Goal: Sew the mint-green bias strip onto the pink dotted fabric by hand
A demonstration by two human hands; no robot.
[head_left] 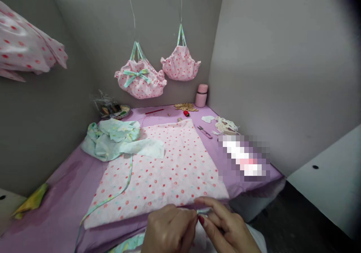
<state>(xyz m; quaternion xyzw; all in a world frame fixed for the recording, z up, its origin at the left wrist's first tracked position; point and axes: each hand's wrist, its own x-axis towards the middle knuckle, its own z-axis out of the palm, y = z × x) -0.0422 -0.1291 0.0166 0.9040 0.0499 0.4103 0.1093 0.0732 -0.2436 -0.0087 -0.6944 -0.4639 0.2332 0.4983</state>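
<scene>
Both hands meet at the near edge of the table. My left hand is curled closed, its thumb and finger pinching one end of a narrow pale green fabric strip. With thumb and fingers, my right hand holds the same strip just beside it. The strip's detail at the fingertips is too small to make out. Just beyond the hands lies a pink polka-dot cloth, spread flat. A thin green fabric cord crosses its left side. Crumpled mint-green fabric overlaps its far left corner.
Thread snips, a red thread spool, a red pencil-like stick and a pink bottle are on the purple tablecloth. Ruffled polka-dot pieces hang on strings at the back. A blurred patch lies right.
</scene>
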